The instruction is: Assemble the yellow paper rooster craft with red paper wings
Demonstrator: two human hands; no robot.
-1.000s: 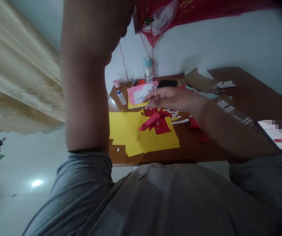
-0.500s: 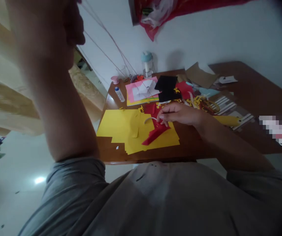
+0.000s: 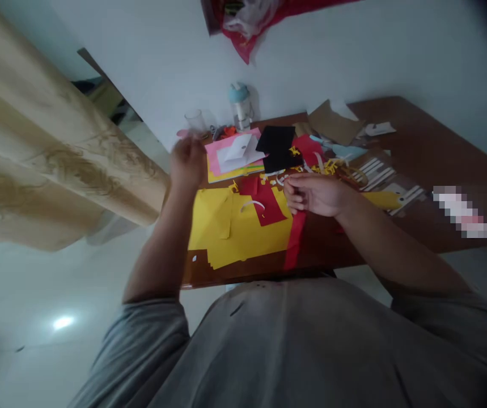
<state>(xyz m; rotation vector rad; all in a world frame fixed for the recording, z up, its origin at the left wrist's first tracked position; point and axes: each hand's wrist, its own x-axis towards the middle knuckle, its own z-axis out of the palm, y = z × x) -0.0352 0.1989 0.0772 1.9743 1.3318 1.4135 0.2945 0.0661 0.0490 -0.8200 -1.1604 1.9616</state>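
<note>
My right hand is closed in a pinch over the brown table, gripping the top of a long red paper strip that runs down to the table's near edge. Left of it a red paper piece and a thin white curl lie on yellow sheets. My left hand hovers at the table's far left corner, near a pink sheet. It is smeared by motion and its fingers are unclear.
A black sheet, a capped bottle, a clear glass, brown cardboard and several paper scraps crowd the far side. A beige curtain hangs at left. My grey shirt fills the foreground.
My left arm has dropped from in front of the camera and reached to the table's far left corner. My right hand has lifted off the red piece with a red strip in it.
</note>
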